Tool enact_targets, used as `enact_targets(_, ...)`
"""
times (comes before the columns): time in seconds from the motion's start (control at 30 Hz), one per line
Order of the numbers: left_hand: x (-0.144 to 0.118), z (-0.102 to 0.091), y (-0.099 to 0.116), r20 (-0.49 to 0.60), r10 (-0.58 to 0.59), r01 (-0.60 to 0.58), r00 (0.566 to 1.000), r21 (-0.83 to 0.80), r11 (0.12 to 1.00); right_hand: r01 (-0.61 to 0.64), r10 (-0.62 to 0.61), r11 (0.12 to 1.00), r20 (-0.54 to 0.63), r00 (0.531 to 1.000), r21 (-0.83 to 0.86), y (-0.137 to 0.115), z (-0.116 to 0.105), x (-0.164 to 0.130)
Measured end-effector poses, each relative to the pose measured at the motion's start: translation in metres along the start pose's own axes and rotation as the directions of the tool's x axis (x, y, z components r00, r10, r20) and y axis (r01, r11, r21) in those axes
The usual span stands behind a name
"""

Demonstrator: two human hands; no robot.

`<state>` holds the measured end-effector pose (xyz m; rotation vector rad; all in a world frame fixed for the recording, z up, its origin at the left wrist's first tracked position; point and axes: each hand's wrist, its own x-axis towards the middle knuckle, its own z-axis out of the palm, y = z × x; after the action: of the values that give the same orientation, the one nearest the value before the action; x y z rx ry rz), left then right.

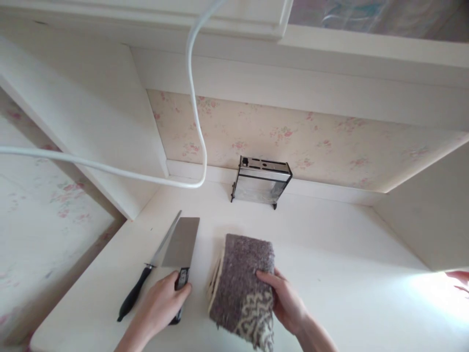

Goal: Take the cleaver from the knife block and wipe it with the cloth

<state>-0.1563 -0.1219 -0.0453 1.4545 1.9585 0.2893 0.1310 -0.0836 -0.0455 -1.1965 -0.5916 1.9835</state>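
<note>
My left hand [164, 300] is closed around the black handle of a cleaver [182, 243], whose broad grey blade points away from me over the white counter. Just left of it lies a sharpening steel [138, 288] with a black handle and a thin rod. In my right hand [284, 298] is a folded cloth [247, 278], purple-grey with a cream pattern at its lower corner. The thumb lies on top of the cloth, and the other fingers are mostly hidden behind its right edge.
A small metal-and-black box-shaped appliance [263, 181] stands against the floral-papered back wall. A white cable [200, 122] hangs across the upper left. White cabinets [238, 19] overhang the counter [330, 254], and side panels bound it left and right.
</note>
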Motion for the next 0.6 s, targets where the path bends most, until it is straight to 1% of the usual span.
enact_targets(0.07,-0.006,0.006,0.009,0.049,-0.035,0.045,0.998,-0.228,0.973,0.155,-0.144,0.983,-0.103,0.984,0.101,-0.010,-0.004,0.001)
enact_targets(0.13,-0.012,0.015,0.018,0.129,-0.043,0.094,0.991,-0.427,0.899,0.338,-0.308,0.931,-0.196,0.931,0.141,-0.017,-0.006,0.003)
enact_targets(0.2,-0.018,0.024,0.029,0.170,0.000,0.094,0.985,-0.542,0.835,0.485,-0.436,0.862,-0.271,0.858,0.147,-0.018,-0.001,0.005)
enact_targets(0.23,-0.021,0.028,0.036,0.180,0.039,0.073,0.983,-0.577,0.813,0.530,-0.475,0.836,-0.297,0.828,0.142,-0.015,0.004,0.005)
enact_targets(0.27,-0.024,0.032,0.043,0.191,0.081,0.051,0.978,-0.602,0.797,0.556,-0.499,0.820,-0.305,0.811,0.136,-0.010,0.010,0.006)
enact_targets(0.3,-0.026,0.036,0.051,0.206,0.118,0.035,0.971,-0.618,0.786,0.564,-0.513,0.815,-0.289,0.809,0.133,-0.004,0.018,0.005)
enact_targets(0.33,-0.029,0.039,0.059,0.219,0.143,0.026,0.965,-0.625,0.781,0.554,-0.514,0.821,-0.245,0.822,0.135,0.003,0.025,0.004)
enact_targets(0.37,-0.031,0.042,0.066,0.225,0.157,0.019,0.961,-0.624,0.781,0.528,-0.503,0.838,-0.180,0.846,0.141,0.010,0.032,0.002)
enact_targets(0.43,-0.036,0.045,0.079,0.215,0.169,-0.002,0.962,-0.612,0.791,0.433,-0.435,0.884,-0.029,0.900,0.173,0.021,0.042,-0.003)
enact_targets(0.47,-0.038,0.046,0.083,0.197,0.173,-0.021,0.965,-0.601,0.799,0.379,-0.391,0.904,0.026,0.920,0.197,0.024,0.044,-0.006)
enact_targets(0.5,-0.039,0.047,0.085,0.172,0.184,-0.051,0.968,-0.582,0.812,0.329,-0.346,0.919,0.048,0.937,0.218,0.026,0.043,-0.008)
enact_targets(0.53,-0.040,0.048,0.085,0.143,0.207,-0.096,0.968,-0.551,0.829,0.290,-0.306,0.930,0.038,0.951,0.226,0.027,0.040,-0.010)
enact_targets(0.57,-0.040,0.049,0.084,0.109,0.236,-0.152,0.966,-0.502,0.851,0.277,-0.282,0.937,-0.003,0.959,0.212,0.027,0.036,-0.011)
enact_targets(0.6,-0.040,0.050,0.081,0.073,0.271,-0.213,0.960,-0.442,0.872,0.280,-0.276,0.948,-0.045,0.960,0.153,0.027,0.030,-0.011)
